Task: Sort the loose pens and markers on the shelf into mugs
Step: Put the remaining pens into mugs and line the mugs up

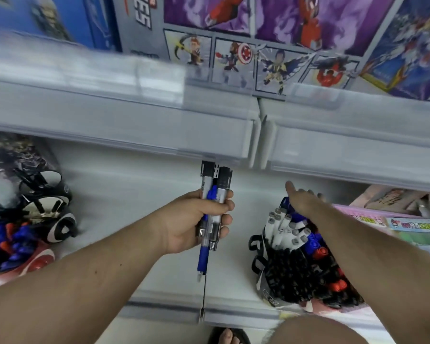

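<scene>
I stand at the white shelf [124, 194], partway through the sorting. The right-hand mugs [271, 276] are packed with pens, and the left-hand mugs [47, 212] smear into blur. My right hand [305, 202] reaches over the packed pens, fingers fairly straight, their tips hidden behind it. My left hand [196, 219] grips a bundle of pens and markers [212, 207]; next, I judge, each needs its matching mug.
</scene>
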Demonstrator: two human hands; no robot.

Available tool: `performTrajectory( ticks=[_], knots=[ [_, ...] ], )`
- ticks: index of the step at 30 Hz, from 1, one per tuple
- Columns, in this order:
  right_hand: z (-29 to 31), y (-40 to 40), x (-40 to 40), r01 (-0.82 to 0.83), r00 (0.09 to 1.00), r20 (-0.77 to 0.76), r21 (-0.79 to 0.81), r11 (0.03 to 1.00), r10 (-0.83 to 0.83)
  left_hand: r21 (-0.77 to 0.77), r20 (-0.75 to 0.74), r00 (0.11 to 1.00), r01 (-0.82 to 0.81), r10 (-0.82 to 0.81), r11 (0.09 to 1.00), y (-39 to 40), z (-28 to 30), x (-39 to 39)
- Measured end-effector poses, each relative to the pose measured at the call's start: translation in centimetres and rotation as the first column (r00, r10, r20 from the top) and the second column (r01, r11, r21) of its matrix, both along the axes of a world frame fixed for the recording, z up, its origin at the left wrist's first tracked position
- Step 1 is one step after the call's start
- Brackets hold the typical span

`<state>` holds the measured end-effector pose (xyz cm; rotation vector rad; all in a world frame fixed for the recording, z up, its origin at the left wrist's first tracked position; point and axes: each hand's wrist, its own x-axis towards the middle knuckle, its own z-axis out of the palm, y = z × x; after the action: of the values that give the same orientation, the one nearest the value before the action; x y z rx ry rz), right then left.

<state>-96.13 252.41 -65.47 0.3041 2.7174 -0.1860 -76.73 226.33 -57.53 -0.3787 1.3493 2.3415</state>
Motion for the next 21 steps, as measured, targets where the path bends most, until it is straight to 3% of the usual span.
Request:
performTrajectory(
  ticks=[2, 3, 5, 7, 9, 12, 16, 21],
  knots=[
    [3.6, -2.9, 2.0, -0.017, 0.989, -0.145, -0.122, 0.992, -0.001, -0.013, -0.017, 1.0, 0.023, -0.023, 1.0, -0.4, 0.5, 0.5],
    [5.1, -4.4, 3.1, -0.058, 0.98, -0.199, -0.272, 0.961, 0.003, -0.014, -0.025, 0.999, 0.037, -0.038, 0.999, -0.6, 0.8, 0.9],
    [8.0, -7.5, 6.0, -0.041, 0.993, -0.112, -0.664, 0.747, -0.045, -0.022, -0.034, 0.997, 0.065, -0.066, 0.998, -1.0, 1.2, 1.7],
    [10.6, -10.0, 9.4, -0.039, 0.997, 0.003, -0.856, 0.515, 0.08, -0.047, -0.033, 0.996, 0.082, -0.084, 0.995, -1.5, 1.5, 2.5],
    [12.3, -12.0, 12.1, -0.125, 0.968, -0.005, -0.879, 0.46, 0.252, -0.068, -0.031, 0.994, 0.102, -0.105, 0.992, -2.0, 1.9, 3.2],
    [14.0, -14.2, 15.2, -0.3, 0.909, -0.091, -0.822, 0.485, 0.407, -0.08, -0.046, 0.989, 0.137, -0.141, 0.987, -2.9, 2.6, 4.4],
    [14.5, -14.7, 16.5, -0.311, 0.91, -0.099, -0.805, 0.506, 0.402, -0.081, -0.07, 0.983, 0.166, -0.172, 0.983, -3.9, 3.4, 5.7],
    [15.0, -15.1, 17.2, -0.209, 0.926, -0.05, -0.893, 0.399, 0.375, -0.06, -0.088, 0.979, 0.179, -0.184, 0.982, -4.9, 4.1, 6.8]
  ],
)
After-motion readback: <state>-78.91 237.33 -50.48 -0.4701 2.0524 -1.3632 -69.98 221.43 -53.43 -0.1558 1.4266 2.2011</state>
